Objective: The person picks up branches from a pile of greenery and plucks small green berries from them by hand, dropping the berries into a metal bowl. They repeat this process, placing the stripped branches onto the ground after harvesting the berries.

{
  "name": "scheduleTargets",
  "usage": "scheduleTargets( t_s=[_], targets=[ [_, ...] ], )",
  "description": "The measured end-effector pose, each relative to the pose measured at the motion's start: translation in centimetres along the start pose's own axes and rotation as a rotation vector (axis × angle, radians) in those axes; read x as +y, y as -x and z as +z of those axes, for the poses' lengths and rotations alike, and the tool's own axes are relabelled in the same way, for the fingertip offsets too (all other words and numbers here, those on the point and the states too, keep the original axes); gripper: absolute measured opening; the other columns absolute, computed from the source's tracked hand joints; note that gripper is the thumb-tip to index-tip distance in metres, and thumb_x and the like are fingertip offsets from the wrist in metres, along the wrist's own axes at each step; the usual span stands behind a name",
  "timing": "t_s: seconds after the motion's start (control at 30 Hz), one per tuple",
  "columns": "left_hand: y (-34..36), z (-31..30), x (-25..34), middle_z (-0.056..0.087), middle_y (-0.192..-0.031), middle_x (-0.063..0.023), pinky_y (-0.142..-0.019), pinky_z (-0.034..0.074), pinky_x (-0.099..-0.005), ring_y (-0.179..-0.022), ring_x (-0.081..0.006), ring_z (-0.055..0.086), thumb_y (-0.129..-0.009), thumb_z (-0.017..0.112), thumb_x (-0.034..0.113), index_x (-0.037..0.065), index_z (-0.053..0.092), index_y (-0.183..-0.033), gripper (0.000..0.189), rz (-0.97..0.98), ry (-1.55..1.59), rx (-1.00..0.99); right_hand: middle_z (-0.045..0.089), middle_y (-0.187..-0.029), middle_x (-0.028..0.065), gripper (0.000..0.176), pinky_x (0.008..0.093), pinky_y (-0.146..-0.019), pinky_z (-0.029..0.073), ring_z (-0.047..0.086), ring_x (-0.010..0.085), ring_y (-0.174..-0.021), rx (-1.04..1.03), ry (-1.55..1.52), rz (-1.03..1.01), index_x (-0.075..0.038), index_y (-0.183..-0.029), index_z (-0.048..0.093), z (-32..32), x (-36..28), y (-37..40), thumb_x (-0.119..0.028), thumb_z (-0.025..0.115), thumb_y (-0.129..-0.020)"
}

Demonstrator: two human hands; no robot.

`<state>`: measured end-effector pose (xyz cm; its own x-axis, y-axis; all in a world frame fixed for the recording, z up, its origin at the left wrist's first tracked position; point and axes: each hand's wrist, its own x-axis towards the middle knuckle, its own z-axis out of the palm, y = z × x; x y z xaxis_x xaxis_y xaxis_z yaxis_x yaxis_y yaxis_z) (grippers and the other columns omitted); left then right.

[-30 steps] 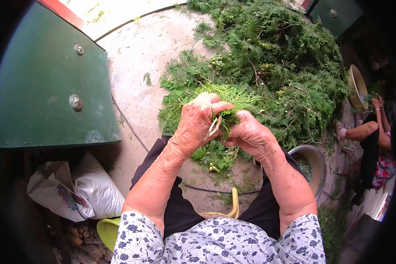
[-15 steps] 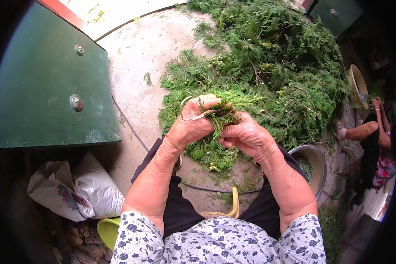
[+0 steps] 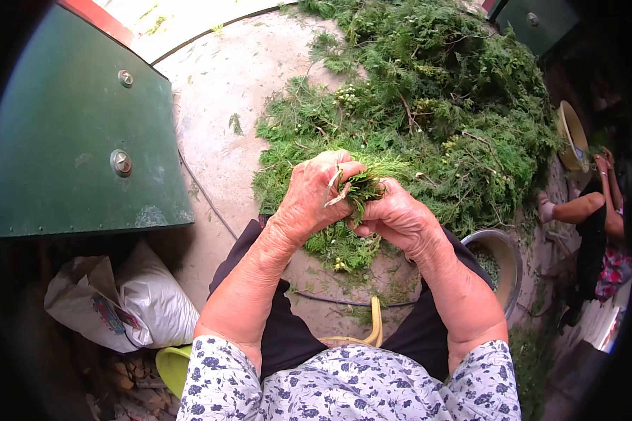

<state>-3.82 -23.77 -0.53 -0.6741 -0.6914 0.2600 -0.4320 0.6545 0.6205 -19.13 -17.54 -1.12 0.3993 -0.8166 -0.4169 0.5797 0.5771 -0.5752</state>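
Note:
Between my two hands is a small bunch of green conifer sprigs (image 3: 372,177), their feathery tips fanning up and to the right. My left hand (image 3: 317,188) is closed round the left side of the bunch, and a pale, thin strip (image 3: 336,191) sticks out by its fingers. On the right side, my right hand (image 3: 395,212) pinches the stems, thumb and fingers pressed together. Both hands are raised over my lap, close to each other. Behind them spreads a big heap of cut conifer branches (image 3: 456,119) on the floor.
A metal basin (image 3: 514,270) with small pale-green bits stands by my right knee. On the left are a green metal door (image 3: 77,140), white sacks (image 3: 154,298) and a lime-green tub (image 3: 172,368). At far right, another person (image 3: 590,210) sits near a yellowish basin (image 3: 572,133).
My left hand has turned and its fingers have curled further over the sprigs. The pale strip, looped out to the left before, now lies folded close to the fingers. My right hand stays nearly in place.

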Motion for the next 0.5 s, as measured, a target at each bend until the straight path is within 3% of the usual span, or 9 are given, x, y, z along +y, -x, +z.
scheduleTargets(
  t_s=[0.07,0.17,0.23,0.3,0.37,0.4,0.47,0.5],
  targets=[
    [0.1,0.1,0.0,0.056,-0.080,-0.0082,-0.065,0.047,-0.0369,-0.077,-0.0281,0.057,-0.063,0.064,0.013,0.007,0.058,-0.085,0.023,-0.012,-0.015,-0.016,0.057,-0.078,0.0054,0.022,0.0259,-0.050,0.046,0.057,0.0144,-0.062,-0.021,0.003,-0.002,0.001,-0.094,0.056,-0.2,0.1,-0.1,0.007,0.061,-0.073],
    [0.3,0.4,-0.1,0.056,-0.076,-0.0091,-0.062,0.047,-0.0359,-0.071,-0.0287,0.057,-0.066,0.063,0.013,0.005,0.057,-0.082,0.020,0.131,-0.166,0.092,0.057,-0.078,0.0056,0.019,0.0251,-0.051,0.048,0.059,0.0150,-0.062,-0.021,0.025,-0.008,0.002,-0.095,0.055,0.0,0.0,0.0,0.004,0.059,-0.077],
    [0.2,0.8,-0.6,0.055,-0.072,-0.0099,-0.059,0.046,-0.0356,-0.065,-0.0285,0.057,-0.068,0.062,0.011,0.004,0.055,-0.081,0.016,-0.019,0.232,0.070,0.057,-0.078,0.0059,0.016,0.0231,-0.049,0.048,0.059,0.0143,-0.061,-0.028,0.030,-0.016,0.003,-0.096,0.054,0.0,0.1,0.0,0.001,0.057,-0.081],
    [0.3,0.9,-0.7,0.055,-0.069,-0.0103,-0.059,0.046,-0.0354,-0.064,-0.0276,0.057,-0.068,0.064,0.008,0.003,0.054,-0.079,0.016,0.043,0.210,0.117,0.057,-0.078,0.0058,0.015,0.0220,-0.047,0.048,0.059,0.0132,-0.059,-0.008,0.057,-0.026,0.003,-0.096,0.054,-0.2,0.4,-0.1,-0.001,0.057,-0.082],
    [0.4,0.4,-0.1,0.060,-0.087,-0.0041,-0.073,0.044,-0.0338,-0.081,-0.0217,0.059,-0.078,0.061,0.013,0.012,0.063,-0.090,0.012,-0.019,-0.187,-0.111,0.057,-0.077,0.0057,0.015,0.0209,-0.046,0.047,0.058,0.0121,-0.058,0.012,0.084,-0.035,0.004,-0.096,0.054,-0.1,0.6,-0.1,-0.002,0.056,-0.083],
    [0.3,0.1,0.4,0.060,-0.087,-0.0041,-0.073,0.044,-0.0338,-0.081,-0.0217,0.059,-0.078,0.061,0.013,0.012,0.063,-0.090,0.012,-0.018,-0.187,-0.111,0.057,-0.078,0.0054,0.016,0.0206,-0.046,0.048,0.058,0.0113,-0.058,0.055,0.120,-0.040,0.004,-0.097,0.054,0.1,0.6,-0.1,-0.003,0.057,-0.083],
    [0.1,-0.4,1.0,0.061,-0.076,-0.0088,-0.061,0.047,-0.0325,-0.067,-0.0222,0.060,-0.067,0.066,0.010,0.003,0.059,-0.080,0.016,-0.159,0.379,0.164,0.057,-0.078,0.0051,0.018,0.0204,-0.046,0.048,0.058,0.0105,-0.057,0.098,0.156,-0.046,0.004,-0.098,0.054,0.2,0.7,0.0,-0.004,0.058,-0.083],
    [0.3,-0.3,0.6,0.061,-0.076,-0.0088,-0.061,0.047,-0.0325,-0.067,-0.0222,0.060,-0.067,0.066,0.010,0.003,0.059,-0.080,0.016,-0.159,0.378,0.164,0.057,-0.079,0.0049,0.019,0.0201,-0.047,0.048,0.058,0.0098,-0.058,0.095,0.136,-0.047,0.004,-0.100,0.054,0.2,0.6,0.1,-0.006,0.058,-0.084]
  ],
)
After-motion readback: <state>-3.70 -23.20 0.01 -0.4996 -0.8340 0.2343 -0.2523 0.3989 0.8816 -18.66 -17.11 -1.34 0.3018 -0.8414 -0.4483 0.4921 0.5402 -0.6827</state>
